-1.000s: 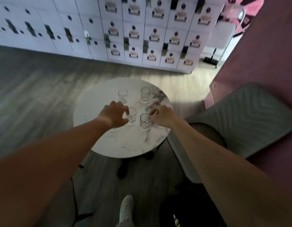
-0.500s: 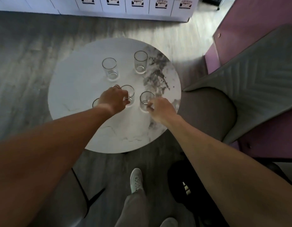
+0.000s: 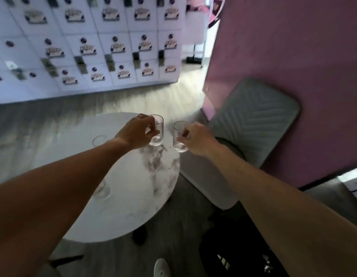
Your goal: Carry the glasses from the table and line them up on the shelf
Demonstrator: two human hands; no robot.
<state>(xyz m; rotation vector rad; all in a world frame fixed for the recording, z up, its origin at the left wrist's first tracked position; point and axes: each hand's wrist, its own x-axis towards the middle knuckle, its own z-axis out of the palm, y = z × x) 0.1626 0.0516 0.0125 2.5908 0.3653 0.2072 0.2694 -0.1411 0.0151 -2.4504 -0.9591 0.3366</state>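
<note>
at the far left of the round marble table (image 3: 121, 206) one empty glass (image 3: 99, 141) stands upright at about nine o'clock from the hands, and a second glass on the table (image 3: 101, 189) shows only in part at about seven o'clock, half hidden behind the left forearm; both are well apart from the fingers and neither is being reached for. the left hand (image 3: 136, 132) is clamped round the left glass (image 3: 157, 130), thumb and fingers wrapping its side wall, the glass upright with its mouth at twelve o'clock and its heavy base lifted clear of the tabletop. just beside it, at three o'clock, the right hand (image 3: 197, 138) grasps the right glass (image 3: 179, 136) the same way, from its right side, also upright and off the table. the two held glasses hang near each other over the table's far right edge, apart, not touching. the relation the coming move turns on, as i judge it, is that no shelf is in sight from here: ahead at twelve o'clock is a wall of white lockers (image 3: 105, 48), at two o'clock a pink partition (image 3: 293, 66) and a grey padded chair (image 3: 253, 116), so the body must turn before either glass can be set down. each long axis is vertical and should stay so during the carry; both hands are equally loaded, so neither is nearer the goal yet.
</note>
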